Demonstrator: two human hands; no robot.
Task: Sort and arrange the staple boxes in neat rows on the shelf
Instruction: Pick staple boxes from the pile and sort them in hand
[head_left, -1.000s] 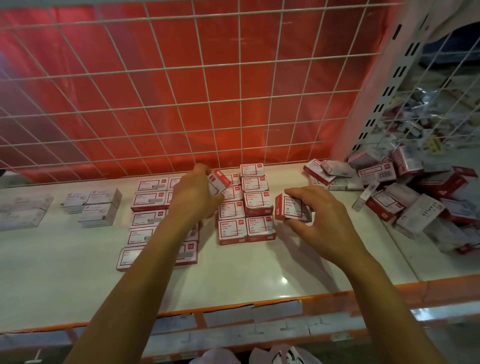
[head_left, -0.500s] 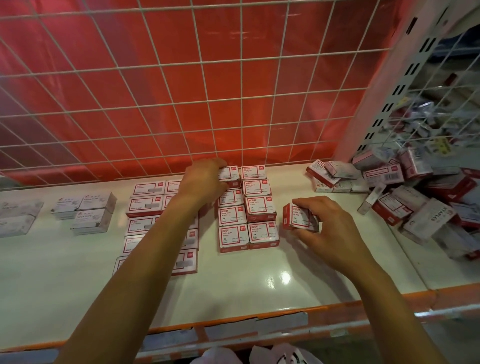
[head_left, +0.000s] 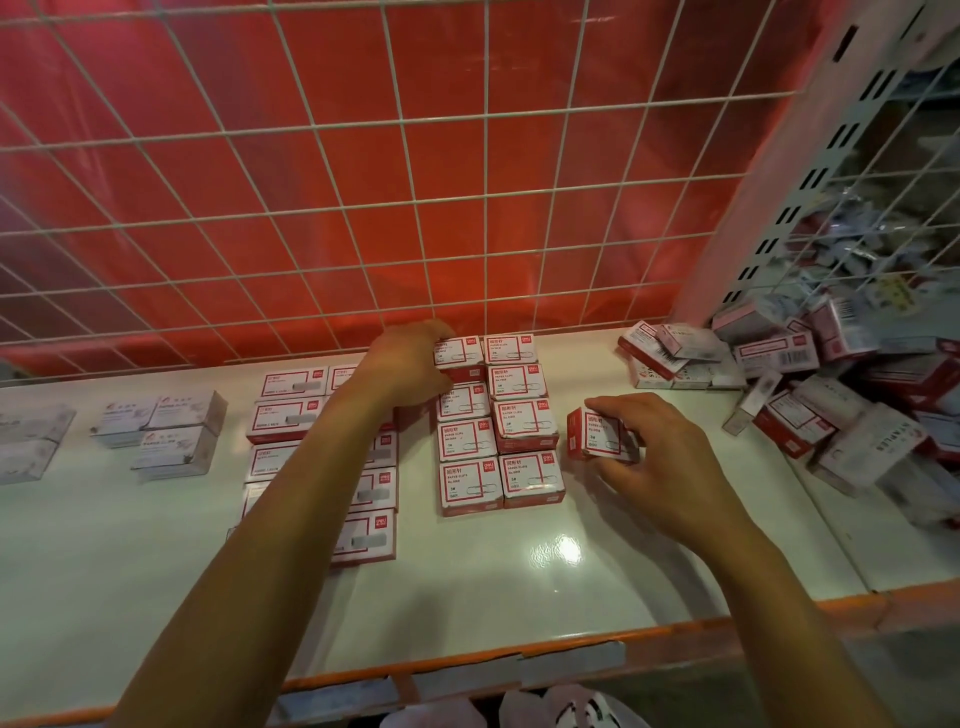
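Observation:
Small red-and-white boxes lie in two neat columns (head_left: 498, 431) at the middle of the white shelf (head_left: 519, 571). My left hand (head_left: 410, 364) reaches to the back of the left column and grips the rearmost box (head_left: 460, 353) there. My right hand (head_left: 654, 457) holds a single red-and-white box (head_left: 597, 434) standing on the shelf just right of the columns. Flatter red-and-white boxes (head_left: 291, 410) form more rows left of my left arm, which partly hides them.
A loose heap of mixed boxes (head_left: 810, 405) fills the right end of the shelf. Pale grey boxes (head_left: 166, 436) sit at the left. A white wire grid (head_left: 363, 208) over red backing closes the back. An orange lip (head_left: 571, 649) runs along the front edge.
My left hand carried its box from above the rows to the back of the left column and set it down. My right hand's box shifted slightly right on the shelf.

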